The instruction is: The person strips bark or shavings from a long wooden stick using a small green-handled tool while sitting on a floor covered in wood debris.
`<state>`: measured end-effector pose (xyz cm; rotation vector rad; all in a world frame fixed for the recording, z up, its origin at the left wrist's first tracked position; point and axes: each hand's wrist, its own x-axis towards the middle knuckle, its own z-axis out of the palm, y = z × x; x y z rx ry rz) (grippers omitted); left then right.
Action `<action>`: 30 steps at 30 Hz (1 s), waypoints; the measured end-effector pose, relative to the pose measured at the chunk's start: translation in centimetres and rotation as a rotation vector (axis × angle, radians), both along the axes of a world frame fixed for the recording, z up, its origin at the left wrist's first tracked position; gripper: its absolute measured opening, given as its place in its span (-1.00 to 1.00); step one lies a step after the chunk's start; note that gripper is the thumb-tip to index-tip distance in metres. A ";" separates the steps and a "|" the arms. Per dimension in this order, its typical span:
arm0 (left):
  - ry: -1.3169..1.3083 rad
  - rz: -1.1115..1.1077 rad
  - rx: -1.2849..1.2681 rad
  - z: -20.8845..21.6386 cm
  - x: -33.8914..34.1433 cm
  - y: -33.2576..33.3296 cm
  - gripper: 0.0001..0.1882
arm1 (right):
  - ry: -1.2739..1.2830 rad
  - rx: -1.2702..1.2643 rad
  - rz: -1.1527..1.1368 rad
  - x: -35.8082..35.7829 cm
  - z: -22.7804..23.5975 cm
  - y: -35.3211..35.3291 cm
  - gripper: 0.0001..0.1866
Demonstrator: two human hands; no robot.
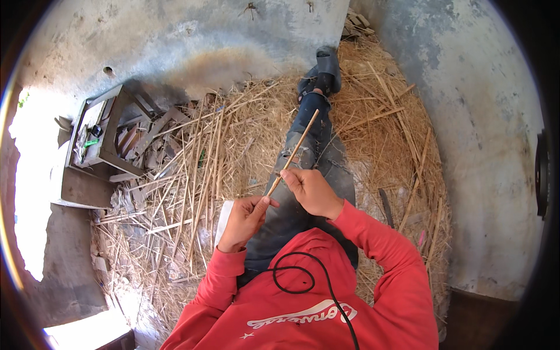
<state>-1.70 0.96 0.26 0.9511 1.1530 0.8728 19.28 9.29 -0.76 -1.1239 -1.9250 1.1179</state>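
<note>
A thin, light brown wooden stick [301,138] slants up and away to the right over my outstretched legs. Its lower end is pinched between the thumb and fingers of my left hand [245,220]. A little higher along it, my right hand [315,191] closes round the stick with the thumb on top. Beside my left wrist a flat white piece [223,223] shows, partly covered by the hand; I cannot make out what it is. Both hands are above my dark, torn trousers [271,230].
Loose straw and long split sticks [204,169] cover the floor on both sides of my legs. To the left stands a worn wooden cabinet [87,185] with small items on top. Bare plaster walls [478,146] close in ahead and right. A black cable [324,271] hangs over my red top.
</note>
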 end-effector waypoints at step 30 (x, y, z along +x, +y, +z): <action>0.722 0.378 0.503 0.4 0.8 0.9 -0.80 | 0.129 0.334 -0.310 1.8 1.5 0.8 -0.88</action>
